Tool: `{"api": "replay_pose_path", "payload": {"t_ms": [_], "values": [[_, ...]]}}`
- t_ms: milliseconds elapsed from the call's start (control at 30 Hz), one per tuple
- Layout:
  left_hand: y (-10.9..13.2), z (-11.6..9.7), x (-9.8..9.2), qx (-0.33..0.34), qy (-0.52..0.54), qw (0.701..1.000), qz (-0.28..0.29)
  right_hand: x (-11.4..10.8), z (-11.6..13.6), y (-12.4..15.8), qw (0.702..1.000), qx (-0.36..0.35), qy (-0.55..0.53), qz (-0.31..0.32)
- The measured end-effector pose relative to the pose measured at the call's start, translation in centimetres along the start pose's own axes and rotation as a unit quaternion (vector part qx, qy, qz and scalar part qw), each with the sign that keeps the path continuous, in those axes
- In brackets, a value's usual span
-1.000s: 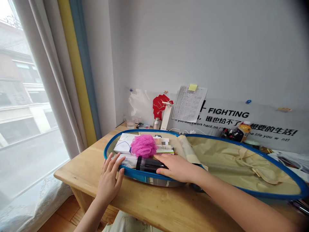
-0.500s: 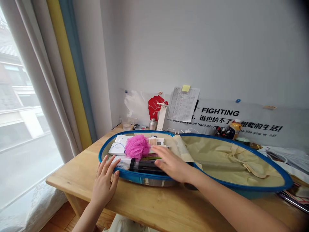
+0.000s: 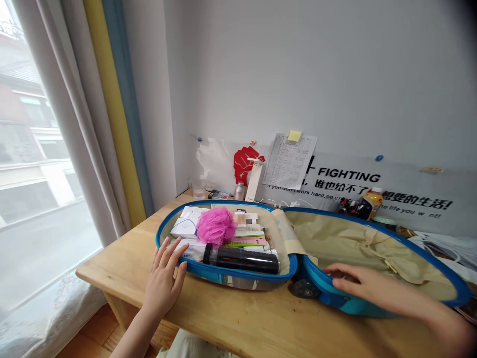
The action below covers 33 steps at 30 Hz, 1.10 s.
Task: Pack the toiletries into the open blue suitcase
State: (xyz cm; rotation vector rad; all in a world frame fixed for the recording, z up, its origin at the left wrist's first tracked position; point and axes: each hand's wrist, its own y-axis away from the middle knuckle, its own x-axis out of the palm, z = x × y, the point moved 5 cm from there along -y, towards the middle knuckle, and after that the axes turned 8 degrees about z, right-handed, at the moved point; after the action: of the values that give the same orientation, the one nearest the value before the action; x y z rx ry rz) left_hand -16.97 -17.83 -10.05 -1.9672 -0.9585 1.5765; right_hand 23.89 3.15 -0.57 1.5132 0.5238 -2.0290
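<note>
In the head view, the suitcase (image 3: 293, 266), blue-rimmed and beige-lined, lies open on the wooden desk (image 3: 261, 318). Toward the desk's left end, its packed half holds a pink mesh puff (image 3: 216, 226) and glossy black cylinder (image 3: 246, 260); the left hand (image 3: 166, 273), fingers slightly spread, touches that rim. Toward the desk's right, the right hand (image 3: 365, 283) has thumb and fingers parted at the other rim; contact is unclear.

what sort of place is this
Probably a bedroom or study corner at home: a wooden desk stands by a window with long curtains, and a motivational poster hangs on the wall behind it.
</note>
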Motion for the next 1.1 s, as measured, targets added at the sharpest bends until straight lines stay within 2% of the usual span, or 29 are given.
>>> {"api": "replay_pose_path", "payload": {"t_ms": [100, 167, 233, 300, 400, 500, 667, 833, 933, 1000, 1100], "values": [[0.0, -0.5, -0.5, 0.011, -0.016, 1.000, -0.017, 1.6, -1.4, 2.1, 0.999, 0.016, 0.014, 0.035], [-0.1, -1.8, -1.0, 0.037, -0.029, 0.998, -0.031, 1.1, -2.2, 3.2, 0.996, 0.031, 0.060, -0.056], [-0.4, -4.1, -1.5, 0.080, -0.034, 0.996, -0.035, 0.6, -3.0, 4.1, 0.988, 0.042, 0.079, -0.125], [-0.9, -7.1, -1.5, 0.133, -0.039, 0.990, -0.023, 0.4, -4.1, 4.8, 0.983, 0.052, 0.072, -0.161], [-1.5, -11.5, -0.7, 0.196, -0.033, 0.980, -0.005, 0.7, -5.5, 5.3, 0.982, 0.047, 0.040, -0.179], [-2.0, -13.8, 0.2, 0.206, -0.010, 0.978, -0.015, 1.2, -6.0, 5.5, 0.983, 0.026, 0.018, -0.179], [-2.3, -13.9, 0.7, 0.175, 0.028, 0.984, -0.038, 1.6, -5.0, 5.5, 0.977, 0.024, 0.024, -0.210], [-2.4, -13.5, 0.7, 0.160, 0.059, 0.985, -0.031, 1.9, -4.6, 5.5, 0.971, -0.004, 0.035, -0.238], [-2.4, -13.2, 0.6, 0.140, 0.075, 0.987, -0.031, 2.4, -4.7, 5.3, 0.972, -0.015, 0.040, -0.233], [-2.5, -12.6, 0.5, 0.131, 0.073, 0.989, -0.021, 2.7, -4.1, 5.1, 0.974, -0.023, 0.038, -0.223], [-2.5, -11.3, 0.2, 0.139, 0.047, 0.989, 0.015, 2.8, -1.9, 4.8, 0.972, -0.031, 0.018, -0.231]]}}
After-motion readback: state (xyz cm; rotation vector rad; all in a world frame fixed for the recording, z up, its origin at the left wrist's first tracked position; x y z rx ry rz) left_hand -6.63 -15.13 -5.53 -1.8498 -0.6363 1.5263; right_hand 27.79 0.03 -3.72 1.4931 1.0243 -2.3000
